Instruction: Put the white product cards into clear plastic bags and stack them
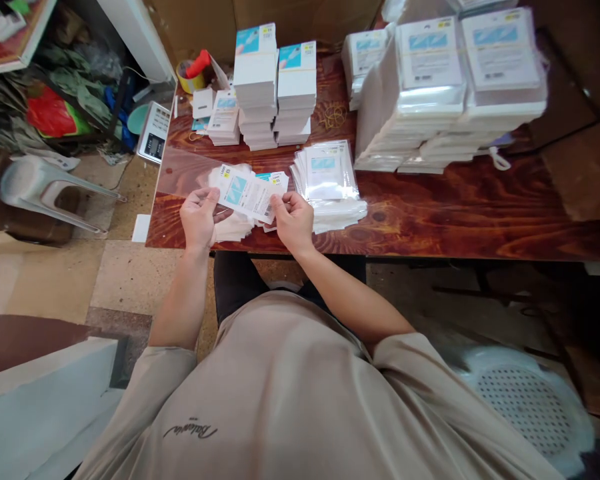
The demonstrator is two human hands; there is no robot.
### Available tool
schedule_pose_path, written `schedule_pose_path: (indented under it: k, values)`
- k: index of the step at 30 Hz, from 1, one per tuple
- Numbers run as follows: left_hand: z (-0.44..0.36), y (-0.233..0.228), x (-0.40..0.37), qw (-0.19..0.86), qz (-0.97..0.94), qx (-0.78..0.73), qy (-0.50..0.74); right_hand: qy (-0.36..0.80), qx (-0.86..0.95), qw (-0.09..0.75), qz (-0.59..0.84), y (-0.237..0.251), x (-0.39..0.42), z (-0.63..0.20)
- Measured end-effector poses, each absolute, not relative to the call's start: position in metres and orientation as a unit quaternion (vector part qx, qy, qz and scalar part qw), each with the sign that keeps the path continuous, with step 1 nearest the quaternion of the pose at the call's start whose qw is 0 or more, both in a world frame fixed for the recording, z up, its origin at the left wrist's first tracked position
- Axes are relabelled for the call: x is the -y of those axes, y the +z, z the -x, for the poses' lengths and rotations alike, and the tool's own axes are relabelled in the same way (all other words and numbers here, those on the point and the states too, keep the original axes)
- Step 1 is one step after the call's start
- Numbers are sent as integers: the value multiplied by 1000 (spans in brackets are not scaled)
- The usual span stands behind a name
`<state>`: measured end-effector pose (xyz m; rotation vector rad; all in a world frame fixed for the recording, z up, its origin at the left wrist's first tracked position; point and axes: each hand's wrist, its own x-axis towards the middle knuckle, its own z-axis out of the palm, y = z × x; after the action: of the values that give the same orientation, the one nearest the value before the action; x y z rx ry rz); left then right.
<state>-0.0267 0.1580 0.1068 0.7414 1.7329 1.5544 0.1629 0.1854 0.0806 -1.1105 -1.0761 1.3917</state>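
Left hand [199,217] and right hand [293,219], centre frame, share one printed card [245,193]. Fingers of both pinch its ends above the tabletop [430,213].

Left hand [199,217] and right hand [293,219] gripping one printed card [244,193] above table [430,213] edge. Clear sleeve stack [329,175] just right of card. Tall card stacks [275,87] behind card; bagged bundles [450,87] far right.
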Motion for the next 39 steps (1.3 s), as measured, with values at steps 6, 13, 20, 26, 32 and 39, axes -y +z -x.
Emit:
schedule_pose_path:
  k: [6, 13, 20, 26, 32, 39]
  values:
    - [31, 111, -154, 380, -286, -618, 626, 637, 500, 402, 426, 84, -185, -165]
    - [5, 120, -137, 475, -325, -590, 566, 666, 406, 456, 429, 89, -181, -152]
    - [6, 126, -130, 532, -349, -590, 497, 458, 594, 468, 467, 74, -191, -154]
    - [21, 129, -134, 517, -443, -606, 411, 610, 568, 428, 349, 82, -206, -156]
    - [17, 112, -136, 407, -470, -697, 357, 484, 531, 491, 492, 80, -230, -195]
    - [29, 117, -133, 266, -416, -764, 415, 26, 602, 337, 723, 46, -257, -264]
